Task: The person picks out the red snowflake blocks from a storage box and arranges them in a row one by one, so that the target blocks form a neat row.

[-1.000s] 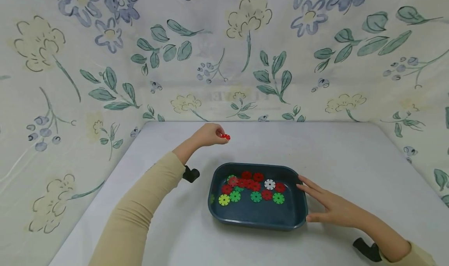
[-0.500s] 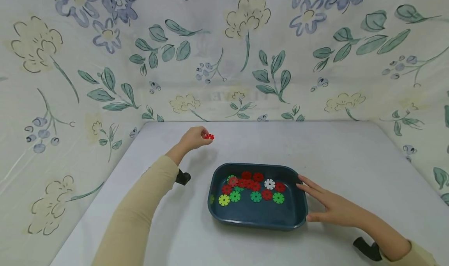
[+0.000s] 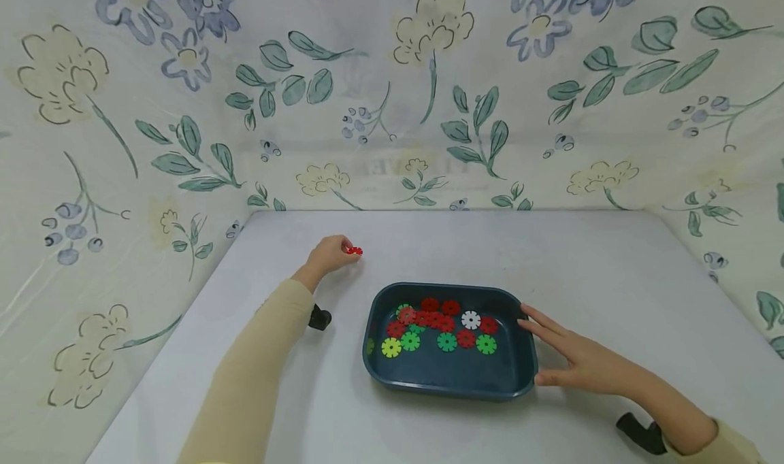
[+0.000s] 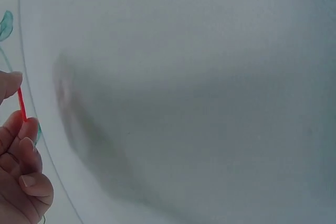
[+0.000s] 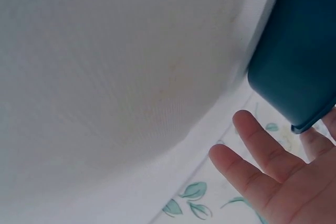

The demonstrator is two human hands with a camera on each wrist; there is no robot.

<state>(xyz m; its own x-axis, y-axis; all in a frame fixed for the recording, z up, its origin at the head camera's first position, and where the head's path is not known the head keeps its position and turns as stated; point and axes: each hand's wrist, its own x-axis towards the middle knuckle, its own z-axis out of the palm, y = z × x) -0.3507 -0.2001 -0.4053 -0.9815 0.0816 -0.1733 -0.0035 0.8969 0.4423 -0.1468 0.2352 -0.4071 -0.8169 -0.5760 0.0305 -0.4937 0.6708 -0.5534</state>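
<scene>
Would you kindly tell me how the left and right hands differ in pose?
The left hand pinches a red disc; the right hand holds none. The left hand's fingers are curled; the right hand's spread at the tray's side. Both arms wear beige sleeves.

The left hand (image 3: 327, 254) covers part of its red disc (image 3: 357, 251), whose face the left wrist view hides. Toward the far left corner of the tray (image 3: 459, 374), red pieces (image 3: 407, 316) partly hide green pieces (image 3: 417, 329). The right wrist view cuts off tray and right hand (image 3: 572, 362).
</scene>
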